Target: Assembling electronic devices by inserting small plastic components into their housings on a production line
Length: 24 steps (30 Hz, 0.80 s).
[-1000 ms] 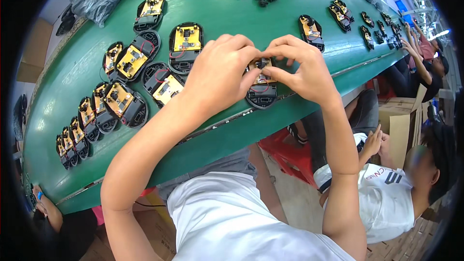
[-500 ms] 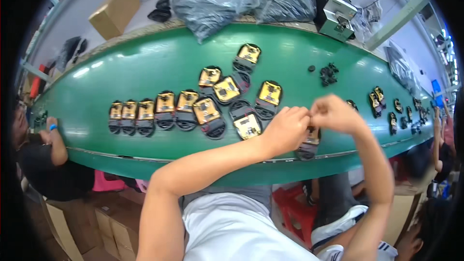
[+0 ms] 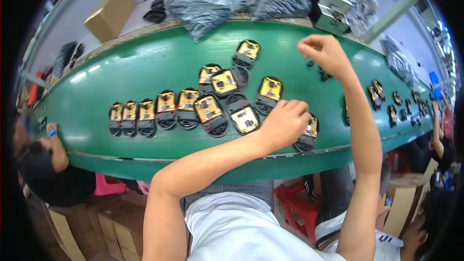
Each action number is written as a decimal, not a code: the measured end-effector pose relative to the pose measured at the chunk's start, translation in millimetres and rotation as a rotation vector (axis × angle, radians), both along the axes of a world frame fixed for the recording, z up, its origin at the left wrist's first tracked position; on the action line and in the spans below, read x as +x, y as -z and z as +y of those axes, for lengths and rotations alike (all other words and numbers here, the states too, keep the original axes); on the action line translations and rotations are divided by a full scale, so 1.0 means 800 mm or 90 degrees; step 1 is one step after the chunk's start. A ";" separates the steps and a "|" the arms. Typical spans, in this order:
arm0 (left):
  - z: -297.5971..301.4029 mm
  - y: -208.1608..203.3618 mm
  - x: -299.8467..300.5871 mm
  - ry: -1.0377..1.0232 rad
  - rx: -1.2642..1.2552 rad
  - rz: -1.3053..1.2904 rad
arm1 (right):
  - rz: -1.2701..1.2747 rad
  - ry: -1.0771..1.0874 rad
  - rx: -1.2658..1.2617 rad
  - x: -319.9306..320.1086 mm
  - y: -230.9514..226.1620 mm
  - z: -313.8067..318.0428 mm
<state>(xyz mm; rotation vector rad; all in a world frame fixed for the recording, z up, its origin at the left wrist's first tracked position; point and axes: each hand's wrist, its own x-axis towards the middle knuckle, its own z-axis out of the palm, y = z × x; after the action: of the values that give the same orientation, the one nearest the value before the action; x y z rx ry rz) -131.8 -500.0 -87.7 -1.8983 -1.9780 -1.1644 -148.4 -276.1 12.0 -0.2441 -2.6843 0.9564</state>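
My left hand [image 3: 286, 122] is over the near part of the green table, fingers curled at the upper left edge of a black device housing with a yellow circuit board [image 3: 309, 133]. Its fingertips are partly hidden, so what they grip cannot be made out. Farther off, my right hand [image 3: 325, 54] is raised above the table with thumb and fingers drawn together; anything between them is too small to tell. Just below it lie small black parts [image 3: 325, 74], partly covered by the hand, and one small round black piece [image 3: 310, 64].
Several similar housings [image 3: 187, 108] stretch leftward in a row, with others [image 3: 225, 82] clustered behind. More units [image 3: 374, 97] lie far right. Plastic bags [image 3: 200, 14] and a metal fixture [image 3: 331, 12] line the back ledge. People sit at both sides; a red stool [image 3: 296, 208] stands below.
My right hand has left the housing beside my left hand and moved up and away to above the small black parts. My left hand has stayed nearly in place.
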 end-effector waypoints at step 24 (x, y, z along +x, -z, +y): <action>-0.014 -0.013 -0.007 -0.015 0.001 -0.047 | 0.108 0.091 -0.072 0.127 0.029 -0.070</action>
<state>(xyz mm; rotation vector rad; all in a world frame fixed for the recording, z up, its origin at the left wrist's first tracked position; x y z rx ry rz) -137.8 -511.1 -77.4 -1.8516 -2.0302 -1.2461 -47.2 -332.0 -11.0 -0.3559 -2.4282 1.0368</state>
